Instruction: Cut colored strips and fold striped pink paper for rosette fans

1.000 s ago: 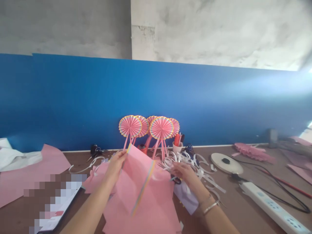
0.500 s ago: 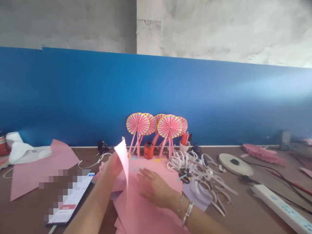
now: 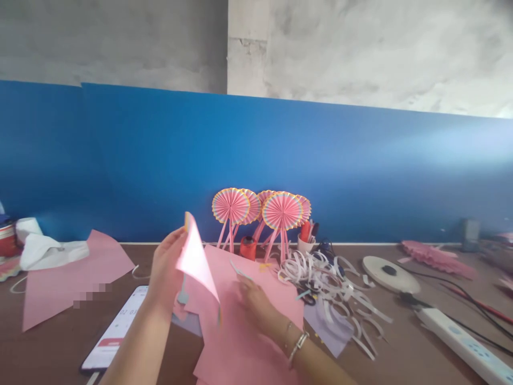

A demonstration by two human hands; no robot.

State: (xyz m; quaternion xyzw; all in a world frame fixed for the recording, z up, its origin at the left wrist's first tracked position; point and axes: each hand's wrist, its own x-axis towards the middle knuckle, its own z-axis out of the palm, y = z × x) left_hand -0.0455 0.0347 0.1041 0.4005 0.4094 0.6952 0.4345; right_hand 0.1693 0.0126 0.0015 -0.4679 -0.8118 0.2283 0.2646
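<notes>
My left hand is closed on the edge of a pink paper sheet with a coloured border, which stands raised and curved. Below it, a small grey-blue piece shows. Over a stack of pink paper sheets, my right hand has its fingers drawn together at a thin pale-blue paper strip. The fingertips are slightly blurred. A bracelet circles the right wrist.
Pink folded-paper fans stand behind the stack, with a red container. To the right lie curled white paper strips, a lilac sheet, a round white device and a power strip. A phone lies left.
My left hand has moved left and up with the pink sheet, uncovering more of the stack. My right hand's fingers have drawn together, and the pale-blue strip now shows at their tips.
</notes>
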